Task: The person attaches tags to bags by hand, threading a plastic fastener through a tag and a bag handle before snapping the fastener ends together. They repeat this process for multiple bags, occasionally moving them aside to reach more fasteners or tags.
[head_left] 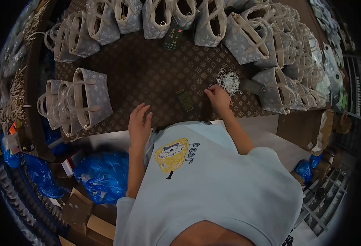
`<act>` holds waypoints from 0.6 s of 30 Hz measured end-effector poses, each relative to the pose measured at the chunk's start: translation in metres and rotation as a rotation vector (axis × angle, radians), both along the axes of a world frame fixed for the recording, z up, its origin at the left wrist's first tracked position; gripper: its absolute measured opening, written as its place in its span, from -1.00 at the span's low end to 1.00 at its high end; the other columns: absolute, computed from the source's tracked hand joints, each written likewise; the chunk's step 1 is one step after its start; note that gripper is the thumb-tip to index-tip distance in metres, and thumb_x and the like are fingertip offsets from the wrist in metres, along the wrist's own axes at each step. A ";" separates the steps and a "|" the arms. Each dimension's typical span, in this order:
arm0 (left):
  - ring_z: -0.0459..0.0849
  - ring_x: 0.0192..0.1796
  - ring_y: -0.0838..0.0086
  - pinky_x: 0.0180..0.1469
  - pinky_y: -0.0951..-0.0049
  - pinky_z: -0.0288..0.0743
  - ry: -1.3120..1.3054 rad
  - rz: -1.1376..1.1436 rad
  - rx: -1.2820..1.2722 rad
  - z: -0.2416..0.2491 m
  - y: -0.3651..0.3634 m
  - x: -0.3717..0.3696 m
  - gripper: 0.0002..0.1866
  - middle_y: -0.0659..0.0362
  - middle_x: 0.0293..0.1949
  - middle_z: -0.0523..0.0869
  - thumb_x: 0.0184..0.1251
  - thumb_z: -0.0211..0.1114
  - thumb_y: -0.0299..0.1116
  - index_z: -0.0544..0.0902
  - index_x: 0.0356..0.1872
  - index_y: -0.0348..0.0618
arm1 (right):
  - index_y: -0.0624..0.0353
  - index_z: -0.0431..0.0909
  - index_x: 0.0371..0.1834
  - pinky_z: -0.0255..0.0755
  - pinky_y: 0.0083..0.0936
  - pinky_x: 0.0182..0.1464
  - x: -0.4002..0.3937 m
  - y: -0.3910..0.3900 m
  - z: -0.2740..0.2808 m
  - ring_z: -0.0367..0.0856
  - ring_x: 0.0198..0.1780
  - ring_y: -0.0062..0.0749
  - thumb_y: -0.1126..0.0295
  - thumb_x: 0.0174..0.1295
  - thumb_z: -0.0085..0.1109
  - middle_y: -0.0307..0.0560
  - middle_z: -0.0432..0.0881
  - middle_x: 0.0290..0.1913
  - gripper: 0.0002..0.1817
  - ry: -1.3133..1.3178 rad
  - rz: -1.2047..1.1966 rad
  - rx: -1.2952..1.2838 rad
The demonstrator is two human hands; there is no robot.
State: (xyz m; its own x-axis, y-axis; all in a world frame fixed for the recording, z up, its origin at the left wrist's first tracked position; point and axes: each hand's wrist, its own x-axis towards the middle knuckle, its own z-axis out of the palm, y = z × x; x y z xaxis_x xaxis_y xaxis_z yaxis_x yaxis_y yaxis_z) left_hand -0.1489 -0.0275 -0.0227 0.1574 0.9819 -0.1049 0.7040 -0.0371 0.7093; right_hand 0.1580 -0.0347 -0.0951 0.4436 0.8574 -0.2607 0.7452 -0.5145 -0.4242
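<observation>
string [229,81] is seen as a loose white tangle on the brown patterned table [147,78], just past the right hand [217,96], on its far right side. the right hand is stretched forward with its fingertips touching the near edge of the tangle; whether a strand is pinched cannot be told. the left hand [139,123] is laid flat and open at the near edge of the table, holding nothing, well apart from the right hand. between the two hands, nearer the right one, a small dark tag [185,99] is lying flat, its long axis running from near to far with a slight lean to the left. the tag is just beside the right wrist, so the right hand is the nearer of the two to both tag and string. grey handbags [246,41] are ranged around the far and right sides, and another group [80,102] stands at the left.
</observation>
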 end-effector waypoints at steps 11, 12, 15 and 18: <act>0.56 -0.02 0.35 -0.16 0.50 0.48 0.050 -0.026 0.009 0.002 0.010 0.007 -0.75 0.11 0.08 0.55 0.23 0.20 -0.41 0.59 -0.06 -0.12 | 0.21 0.15 0.29 -0.09 -0.05 0.35 0.050 0.003 -0.057 0.12 0.32 0.10 0.05 0.22 -0.01 0.13 0.24 0.27 -0.35 -0.215 0.103 0.469; 0.56 -0.02 0.35 -0.16 0.50 0.48 0.038 -0.020 0.006 0.004 0.010 0.009 -0.75 0.11 0.08 0.55 0.22 0.20 -0.41 0.59 -0.06 -0.11 | 0.20 0.15 0.30 -0.10 -0.05 0.36 0.029 0.008 -0.055 0.09 0.34 0.10 0.12 0.23 -0.01 0.12 0.24 0.28 -0.38 -0.196 0.174 0.440; 0.56 -0.01 0.35 -0.16 0.50 0.48 0.024 -0.007 -0.010 0.002 0.012 0.008 -0.75 0.11 0.08 0.55 0.22 0.20 -0.41 0.59 -0.05 -0.10 | 0.20 0.15 0.29 -0.05 -0.08 0.35 -0.030 0.035 -0.046 0.13 0.32 0.09 0.19 0.22 0.03 0.13 0.25 0.27 -0.40 -0.023 0.237 0.476; 0.54 0.03 0.31 -0.14 0.48 0.50 0.034 -0.005 -0.020 0.003 0.006 0.008 -0.74 0.11 0.09 0.53 0.23 0.20 -0.40 0.59 -0.05 -0.11 | 0.19 0.24 0.24 0.03 -0.14 0.32 -0.054 0.057 -0.028 0.20 0.27 0.08 0.25 0.20 0.07 0.13 0.30 0.21 -0.46 0.281 0.421 0.651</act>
State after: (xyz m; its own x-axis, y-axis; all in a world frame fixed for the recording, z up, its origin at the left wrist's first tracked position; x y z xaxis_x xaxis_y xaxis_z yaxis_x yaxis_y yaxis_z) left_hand -0.1408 -0.0217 -0.0195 0.1584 0.9788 -0.1302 0.7277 -0.0266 0.6854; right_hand 0.1044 0.0225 -0.1233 0.0438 0.9554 0.2921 0.6421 0.1971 -0.7409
